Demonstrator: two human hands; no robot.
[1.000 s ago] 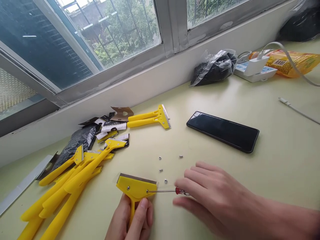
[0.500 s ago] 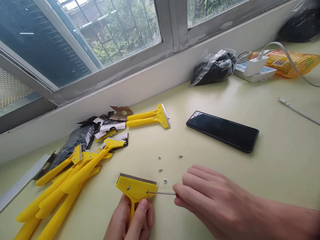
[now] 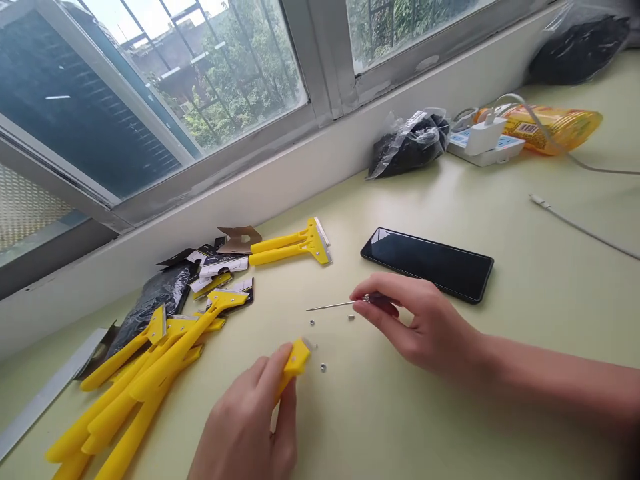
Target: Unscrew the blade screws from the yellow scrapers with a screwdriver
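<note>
Your left hand [image 3: 250, 427] had its fingers closed around a yellow scraper [image 3: 295, 360], thumb along the handle, its head tipped up off the table [image 3: 400, 427]. Your right hand [image 3: 415, 323] pinched a small screwdriver [image 3: 345, 305] between thumb and fingertips, shaft level and pointing left above the loose screws [image 3: 323, 367]. To the left lay a pile of yellow scrapers [image 3: 145, 373]. Just beyond your right hand sat a black phone [image 3: 427, 263], and farther back a black bag [image 3: 407, 147] under the window [image 3: 200, 87].
</note>
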